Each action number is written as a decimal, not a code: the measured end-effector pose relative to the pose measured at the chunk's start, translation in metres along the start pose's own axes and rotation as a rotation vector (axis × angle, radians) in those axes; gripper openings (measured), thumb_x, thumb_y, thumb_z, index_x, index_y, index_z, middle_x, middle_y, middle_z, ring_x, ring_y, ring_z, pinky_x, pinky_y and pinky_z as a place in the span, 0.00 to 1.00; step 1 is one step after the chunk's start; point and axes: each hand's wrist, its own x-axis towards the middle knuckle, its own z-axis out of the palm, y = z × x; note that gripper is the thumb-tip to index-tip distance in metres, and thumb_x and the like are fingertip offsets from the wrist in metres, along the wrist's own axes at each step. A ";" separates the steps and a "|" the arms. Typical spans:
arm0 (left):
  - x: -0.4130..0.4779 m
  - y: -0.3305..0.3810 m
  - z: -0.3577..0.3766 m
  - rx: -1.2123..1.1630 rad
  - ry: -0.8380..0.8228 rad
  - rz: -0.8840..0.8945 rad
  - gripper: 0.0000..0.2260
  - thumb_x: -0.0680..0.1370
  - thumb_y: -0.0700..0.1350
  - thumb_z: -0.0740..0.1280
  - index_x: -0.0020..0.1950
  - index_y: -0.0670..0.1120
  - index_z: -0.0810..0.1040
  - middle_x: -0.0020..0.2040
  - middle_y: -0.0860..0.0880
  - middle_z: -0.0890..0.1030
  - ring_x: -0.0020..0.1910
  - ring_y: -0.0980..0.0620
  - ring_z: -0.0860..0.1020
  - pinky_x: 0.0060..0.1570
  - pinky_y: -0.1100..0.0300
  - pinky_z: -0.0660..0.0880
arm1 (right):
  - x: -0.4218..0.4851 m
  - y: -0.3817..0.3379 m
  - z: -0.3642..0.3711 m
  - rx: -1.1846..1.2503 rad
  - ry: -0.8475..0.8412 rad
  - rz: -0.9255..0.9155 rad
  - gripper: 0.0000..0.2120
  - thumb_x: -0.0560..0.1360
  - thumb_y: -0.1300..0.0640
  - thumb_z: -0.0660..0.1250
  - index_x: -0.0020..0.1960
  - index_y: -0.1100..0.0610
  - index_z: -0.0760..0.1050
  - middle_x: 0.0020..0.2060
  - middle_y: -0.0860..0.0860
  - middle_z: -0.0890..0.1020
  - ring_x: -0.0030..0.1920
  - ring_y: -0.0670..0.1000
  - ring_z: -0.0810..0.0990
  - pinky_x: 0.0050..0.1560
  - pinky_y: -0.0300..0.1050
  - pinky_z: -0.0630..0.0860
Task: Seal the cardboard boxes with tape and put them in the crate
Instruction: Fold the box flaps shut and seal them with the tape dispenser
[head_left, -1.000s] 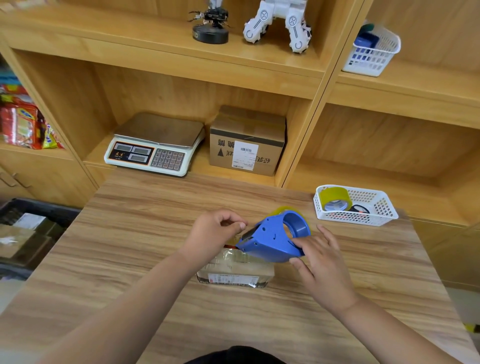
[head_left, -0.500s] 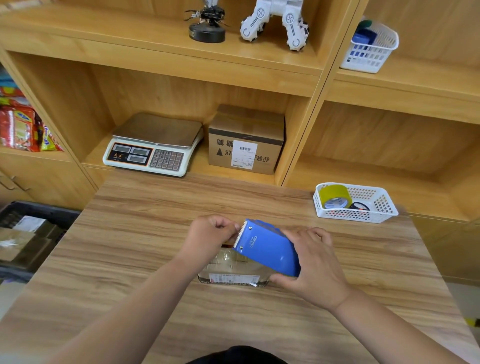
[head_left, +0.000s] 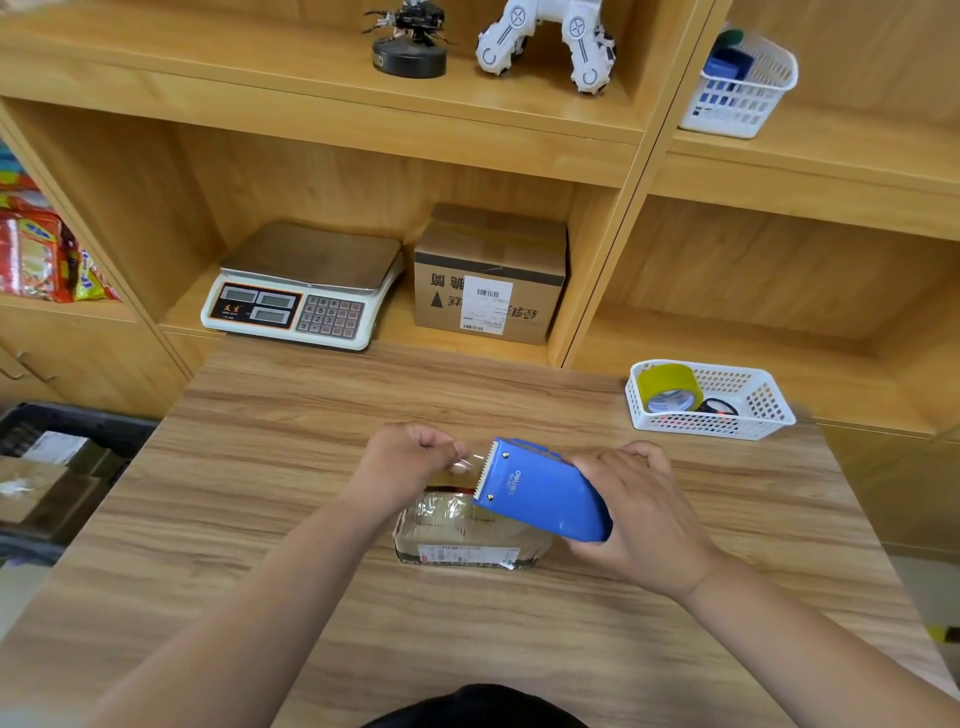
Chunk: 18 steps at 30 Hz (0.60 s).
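A small flat cardboard box (head_left: 457, 540), glossy with clear tape and bearing a label on its near side, lies on the wooden table (head_left: 260, 493). My right hand (head_left: 639, 514) grips a blue tape dispenser (head_left: 540, 491) just above the box, its toothed edge pointing left. My left hand (head_left: 408, 460) pinches the free end of the clear tape next to that edge. The dark crate (head_left: 31, 415) sits low at the left, with boxes inside it.
A white basket (head_left: 753, 410) with a yellow tape roll (head_left: 670, 389) and scissors stands at the table's back right. On the shelf behind are a weighing scale (head_left: 306, 291) and a larger labelled cardboard box (head_left: 488, 275). Snack packets (head_left: 36, 254) sit at far left.
My right hand turned the dispenser over so its flat blue side faces up, and closed fully around it. My left hand stayed pinched at the tape end.
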 end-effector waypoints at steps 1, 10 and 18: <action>0.001 0.001 -0.002 0.010 -0.003 0.002 0.06 0.75 0.41 0.71 0.38 0.45 0.83 0.36 0.49 0.85 0.43 0.50 0.77 0.50 0.55 0.71 | 0.001 0.000 -0.001 0.007 -0.014 0.008 0.28 0.63 0.44 0.71 0.60 0.52 0.73 0.46 0.45 0.80 0.46 0.48 0.79 0.58 0.43 0.62; 0.001 0.009 -0.013 0.048 0.000 0.017 0.06 0.75 0.43 0.71 0.38 0.45 0.83 0.36 0.50 0.84 0.45 0.54 0.79 0.49 0.63 0.71 | 0.008 -0.001 -0.009 0.034 -0.061 0.036 0.26 0.65 0.41 0.69 0.61 0.49 0.74 0.42 0.41 0.78 0.43 0.44 0.76 0.58 0.40 0.60; 0.005 0.016 -0.050 0.158 0.089 0.018 0.08 0.74 0.46 0.71 0.38 0.44 0.82 0.43 0.51 0.84 0.49 0.55 0.79 0.58 0.55 0.67 | -0.016 0.023 -0.015 -0.053 -0.136 0.084 0.29 0.63 0.39 0.67 0.60 0.50 0.74 0.49 0.43 0.80 0.48 0.46 0.79 0.57 0.41 0.60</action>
